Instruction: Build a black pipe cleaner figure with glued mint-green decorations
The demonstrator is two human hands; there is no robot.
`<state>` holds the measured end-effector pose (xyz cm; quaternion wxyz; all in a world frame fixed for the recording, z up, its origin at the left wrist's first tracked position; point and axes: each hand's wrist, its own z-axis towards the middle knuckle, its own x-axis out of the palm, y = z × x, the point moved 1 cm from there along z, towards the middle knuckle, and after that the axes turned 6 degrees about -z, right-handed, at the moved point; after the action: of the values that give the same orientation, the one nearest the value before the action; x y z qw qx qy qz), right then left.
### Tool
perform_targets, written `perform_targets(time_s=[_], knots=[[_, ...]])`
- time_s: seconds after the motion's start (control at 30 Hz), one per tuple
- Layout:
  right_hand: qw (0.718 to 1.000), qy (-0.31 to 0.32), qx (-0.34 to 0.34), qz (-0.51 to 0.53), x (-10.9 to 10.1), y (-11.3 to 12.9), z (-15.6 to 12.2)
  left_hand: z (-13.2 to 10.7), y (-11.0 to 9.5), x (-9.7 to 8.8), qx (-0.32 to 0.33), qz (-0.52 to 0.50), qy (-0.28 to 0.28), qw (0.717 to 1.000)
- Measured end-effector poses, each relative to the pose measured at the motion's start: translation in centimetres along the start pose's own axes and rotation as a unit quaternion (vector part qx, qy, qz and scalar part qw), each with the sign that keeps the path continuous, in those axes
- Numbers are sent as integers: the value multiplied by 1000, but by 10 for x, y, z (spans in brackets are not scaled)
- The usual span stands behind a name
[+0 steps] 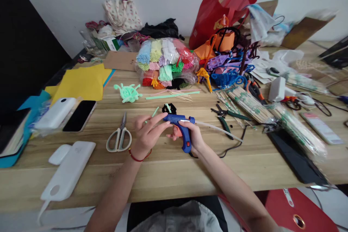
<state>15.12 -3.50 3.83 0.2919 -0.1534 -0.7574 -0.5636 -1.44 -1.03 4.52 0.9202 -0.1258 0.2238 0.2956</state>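
Note:
My right hand [190, 134] is wrapped round the handle of a blue glue gun [181, 127], whose nozzle points left and whose white glue stick trails to the right. My left hand [148, 132] is closed in a pinch at the gun's nozzle, holding a thin pale-green stick [154, 112]. A small black and green piece [169, 108] lies on the wooden table [168, 166] just beyond the gun. A red cord circles my left wrist.
Scissors [119, 137] lie left of my hands, with a phone [79, 115] and white power banks [67, 170] further left. Pliers [225, 116], bundles of wooden sticks [250, 105], a bag of coloured pipe cleaners [165, 61] and a red bag [220, 3] crowd the far side.

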Motion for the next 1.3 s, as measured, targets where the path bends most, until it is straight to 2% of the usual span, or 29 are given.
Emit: perform_targets(time_s=[0.1,0.2,0.33,0.47,0.57,0.9,1.1,1.23,1.3], knots=[[998,-22,-59,-29,2,-1,-1,9,1,2,-37,-30,-5,999],[995,-31,-85,-43,4,-2,-4,12,1,3,-50,-37,10,998],[997,-29,-71,-27,5,-1,-4,10,0,2,-39,-39,29,998],[1000,-16,-27,3,6,0,-3,7,-3,0,-25,-32,-2,999],[1000,-7,-18,12,6,0,-2,9,-5,-1,-22,-38,-15,999],[996,-23,-82,-34,9,-1,-4,15,-5,0,-50,-56,-32,997],[993,-8,-105,-62,3,-5,-5,16,-3,-1,-50,-66,8,997],[990,-21,-115,-83,2,-4,-6,13,-2,1,-66,-61,56,994],[991,-22,-107,-73,4,-2,-5,11,-2,2,-66,-61,61,994]])
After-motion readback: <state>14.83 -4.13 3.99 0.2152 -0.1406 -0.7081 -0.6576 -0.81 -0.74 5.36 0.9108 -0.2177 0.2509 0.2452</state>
